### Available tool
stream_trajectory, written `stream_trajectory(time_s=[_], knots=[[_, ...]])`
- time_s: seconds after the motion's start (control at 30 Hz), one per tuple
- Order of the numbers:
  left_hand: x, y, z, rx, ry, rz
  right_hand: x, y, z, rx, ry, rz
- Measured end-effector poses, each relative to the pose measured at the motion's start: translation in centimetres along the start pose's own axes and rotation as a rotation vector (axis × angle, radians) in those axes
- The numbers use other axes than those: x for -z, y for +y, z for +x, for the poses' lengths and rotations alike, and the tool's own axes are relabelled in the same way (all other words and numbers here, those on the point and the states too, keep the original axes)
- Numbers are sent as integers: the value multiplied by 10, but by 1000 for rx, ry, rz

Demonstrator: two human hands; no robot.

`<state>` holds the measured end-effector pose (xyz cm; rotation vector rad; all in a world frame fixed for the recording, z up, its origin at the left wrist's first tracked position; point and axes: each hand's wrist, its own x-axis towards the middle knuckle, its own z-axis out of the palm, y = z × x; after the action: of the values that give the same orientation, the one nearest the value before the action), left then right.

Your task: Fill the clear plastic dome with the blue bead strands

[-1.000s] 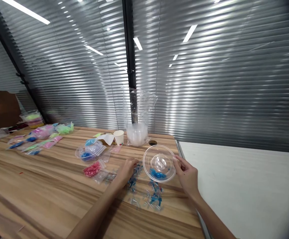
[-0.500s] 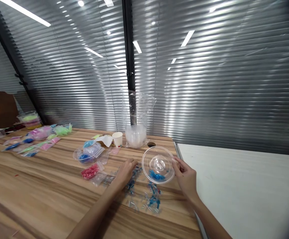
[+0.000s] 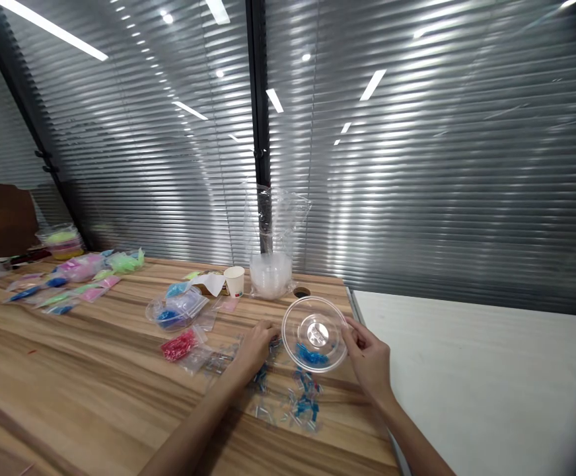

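My right hand (image 3: 370,357) grips the rim of a round clear plastic bowl (image 3: 315,307), tilted with its inside toward me. Small blue pieces (image 3: 310,354) lie at the bowl's lower side. To its left, my left hand (image 3: 257,345) is down at the table among scattered bits, its fingers drawn together; what they pinch, if anything, is hidden. Below the bowl, blue and clear tube-like pieces (image 3: 306,403) are spread on the wood. A small clear bag of red pieces (image 3: 179,345) lies left of my left hand.
Behind stand a paper cup (image 3: 234,281) and a bag of stacked clear bowls (image 3: 271,274), near a round table hole (image 3: 302,291). A container with blue contents (image 3: 172,316) and several coloured packets (image 3: 80,268) are leftward. A white surface (image 3: 476,370) adjoins at right.
The view has shifted slightly. My left hand stays low beside the bowl, its fingers a little changed. The bowl remains in my right hand, and the blue pieces in it look slightly rearranged.
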<state>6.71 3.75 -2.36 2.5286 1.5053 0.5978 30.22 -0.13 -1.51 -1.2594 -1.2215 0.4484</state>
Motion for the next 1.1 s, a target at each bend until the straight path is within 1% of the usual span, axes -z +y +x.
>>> stream_trajectory(time_s=[0.23, 0.47, 0.63, 0.73, 0.9, 0.97, 1.03, 1.1], knots=[[0, -4, -1, 3, 0, -21, 0, -3, 0, 3, 8, -5], [3, -3, -4, 16, -13, -33, 0, -2, -1, 19, 6, -36], [4, -4, -6, 33, 15, -78, 0, 0, 0, 40, -10, -36], [8, -4, -5, 53, 77, -130, 0, 0, 0, 51, -2, -40], [21, -2, -2, 112, 258, -243, -2, 2, 0, 69, 10, -38], [25, -1, -2, 128, 314, -293, -2, 3, 0, 73, 8, -36], [29, 3, -3, 128, 361, -355, -3, 4, 0, 82, 6, -37], [32, 10, -5, 99, 427, -435, -4, 4, -1, 94, 0, -39]])
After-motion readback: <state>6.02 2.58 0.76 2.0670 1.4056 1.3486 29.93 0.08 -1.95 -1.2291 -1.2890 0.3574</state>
